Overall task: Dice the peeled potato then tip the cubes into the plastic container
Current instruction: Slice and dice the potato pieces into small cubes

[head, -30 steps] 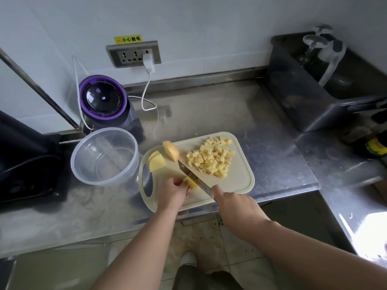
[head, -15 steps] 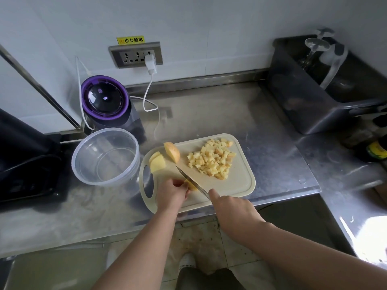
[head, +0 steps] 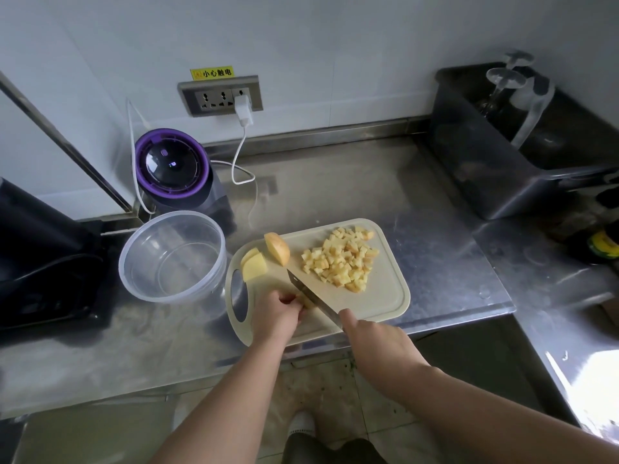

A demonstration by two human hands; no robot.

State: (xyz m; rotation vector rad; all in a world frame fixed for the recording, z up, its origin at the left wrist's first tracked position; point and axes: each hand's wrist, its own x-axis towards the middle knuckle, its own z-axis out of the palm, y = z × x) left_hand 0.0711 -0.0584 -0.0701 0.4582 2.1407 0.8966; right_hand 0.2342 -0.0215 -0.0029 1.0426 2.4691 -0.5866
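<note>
A pale beige plastic cutting board (head: 388, 296) lies on the stainless steel counter (head: 335, 195). The left hand (head: 276, 313) is at the board's near edge, its fingers curled and pinching a small yellow piece of peeled potato (head: 306, 302), mostly hidden under fingertips and blade. The right hand (head: 375, 343) has its fingers wrapped round the handle of a steel knife (head: 310, 294). The handle is hidden inside the fist, and the blade lies against the pinched piece. A heap of yellow potato cubes (head: 341, 259) sits on the board's far right part. A larger potato wedge (head: 277, 247) and flat potato slices (head: 254, 265) rest near its left end. The round clear plastic container (head: 172, 256) stands just left of the board. Both forearms are cut off by the bottom edge.
</note>
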